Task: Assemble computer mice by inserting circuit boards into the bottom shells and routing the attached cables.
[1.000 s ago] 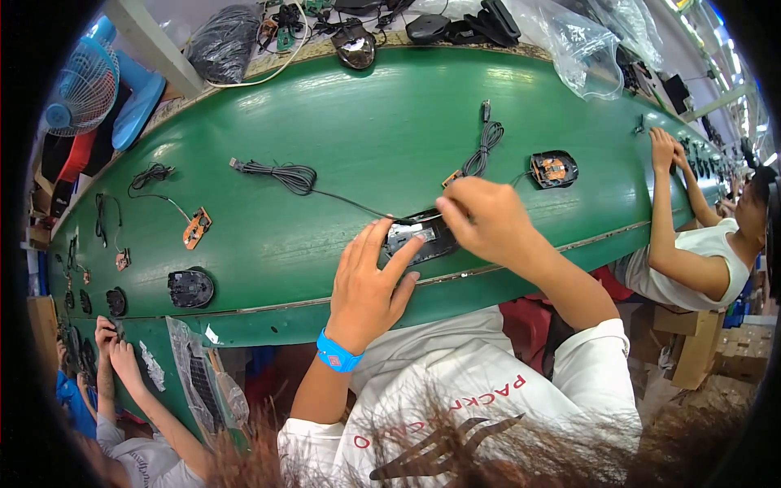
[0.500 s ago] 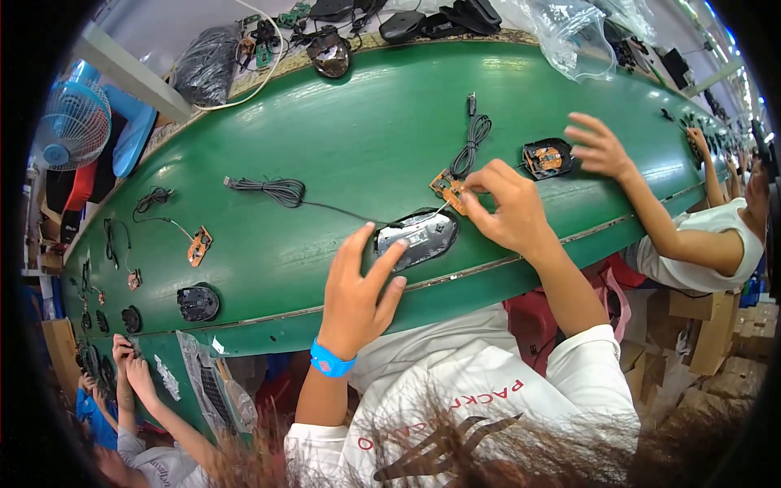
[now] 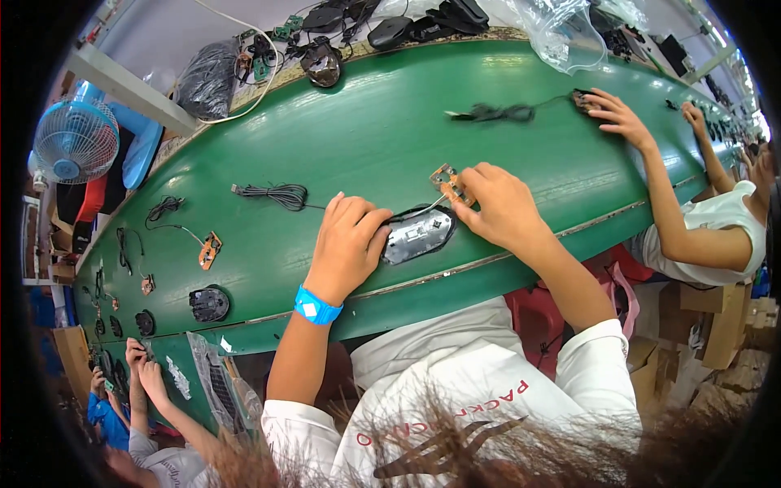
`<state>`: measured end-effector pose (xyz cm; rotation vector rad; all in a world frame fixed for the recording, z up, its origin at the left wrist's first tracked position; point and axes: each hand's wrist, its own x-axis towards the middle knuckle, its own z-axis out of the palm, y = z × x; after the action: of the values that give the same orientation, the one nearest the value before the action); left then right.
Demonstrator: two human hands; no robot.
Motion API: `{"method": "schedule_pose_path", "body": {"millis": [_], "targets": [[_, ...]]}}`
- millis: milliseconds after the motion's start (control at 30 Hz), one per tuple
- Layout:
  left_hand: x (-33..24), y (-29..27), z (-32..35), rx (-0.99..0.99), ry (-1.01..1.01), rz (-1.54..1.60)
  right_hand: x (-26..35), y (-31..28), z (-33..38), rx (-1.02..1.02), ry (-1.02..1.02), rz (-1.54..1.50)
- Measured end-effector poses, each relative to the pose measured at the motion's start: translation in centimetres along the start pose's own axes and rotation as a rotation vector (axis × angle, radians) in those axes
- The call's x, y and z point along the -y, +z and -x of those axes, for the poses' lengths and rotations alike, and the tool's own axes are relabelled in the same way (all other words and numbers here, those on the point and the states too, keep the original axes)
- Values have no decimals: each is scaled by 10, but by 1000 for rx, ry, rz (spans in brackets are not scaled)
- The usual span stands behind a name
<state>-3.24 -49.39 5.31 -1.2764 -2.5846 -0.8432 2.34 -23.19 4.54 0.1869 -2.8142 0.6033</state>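
A black computer mouse base [image 3: 419,236] lies on the green belt in front of me, its inner side facing up. My left hand [image 3: 346,244] is closed at its left end, thumb on the rim and fingers over the black cable where it meets the base. The coiled part of that cable [image 3: 281,195] lies to the left. In my right hand [image 3: 503,203], thumb and fingers pinch an orange circuit board [image 3: 446,177] just beyond the base's right end. A pale lead [image 3: 429,205] runs from the board across the base toward my left hand.
On the left lie another circuit board [image 3: 210,250] with cable and a mouse base [image 3: 209,303]. A co-worker's hand [image 3: 614,118] touches a mouse part at the right. A blue fan [image 3: 77,142] stands far left. Plastic bags and black parts line the far ledge.
My left hand has moved from on top of the base to its left end, over the cable. My right hand keeps the board. The co-worker's mouse part and its cable have moved away, farther right.
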Motion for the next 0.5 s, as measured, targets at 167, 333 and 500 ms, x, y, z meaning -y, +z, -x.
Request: {"method": "schedule_pose_path", "body": {"millis": [167, 333, 500], "targets": [[5, 6, 1, -99, -26, 22, 3, -4, -11, 39, 30, 63], [-12, -9, 7, -239, -73, 93, 15, -16, -13, -144, -93, -24], [-13, -21, 24, -301, -114, 219, 41, -23, -11, -224, -228, -73]]}}
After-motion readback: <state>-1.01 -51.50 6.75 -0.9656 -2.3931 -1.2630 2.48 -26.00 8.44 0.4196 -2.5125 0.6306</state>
